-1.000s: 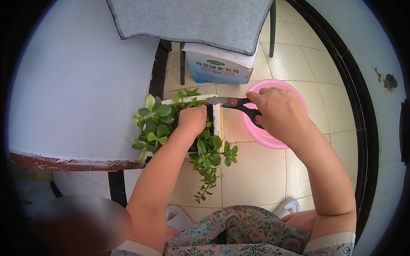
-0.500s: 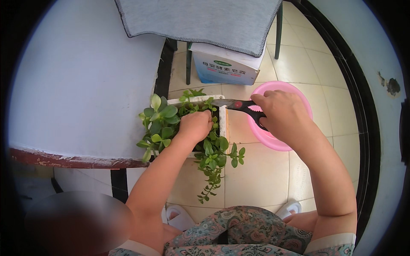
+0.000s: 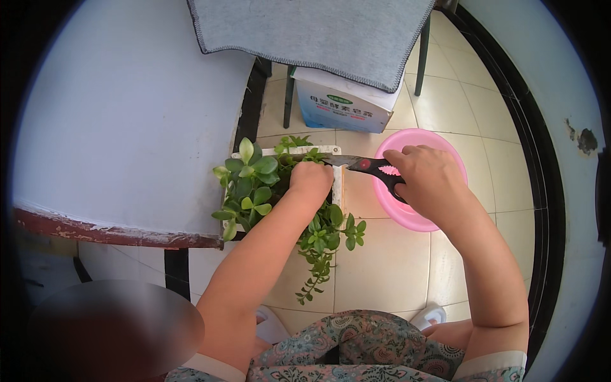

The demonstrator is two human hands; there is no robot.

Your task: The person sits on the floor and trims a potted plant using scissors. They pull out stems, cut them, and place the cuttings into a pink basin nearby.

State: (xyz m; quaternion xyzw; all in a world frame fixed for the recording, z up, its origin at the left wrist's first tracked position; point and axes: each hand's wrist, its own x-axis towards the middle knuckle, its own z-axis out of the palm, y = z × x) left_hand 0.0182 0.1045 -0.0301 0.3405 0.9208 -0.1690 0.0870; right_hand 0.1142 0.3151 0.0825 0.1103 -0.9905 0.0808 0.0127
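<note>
My right hand (image 3: 434,177) grips black-handled scissors (image 3: 364,163) with a red pivot. Their blades point left across the far right corner of a white rectangular planter (image 3: 337,197), next to my left hand. My left hand (image 3: 312,181) is closed among the green plants, close to the blade tips; its fingertips and whatever they pinch are hidden. Thick-leaved succulents (image 3: 245,191) fill the planter's left side. A leafy stem (image 3: 318,248) trails over the near right edge.
A pink basin (image 3: 417,219) stands on the tiled floor beneath my right hand. Beyond the planter are a white and blue box (image 3: 344,105) and a stool or chair draped with grey cloth (image 3: 312,32). A white surface with a worn red edge (image 3: 121,232) lies left.
My left hand has moved slightly right and closer to the scissors' blades. The scissors, still in my right hand, sit a little nearer and further right in view. The whole view has shifted slightly.
</note>
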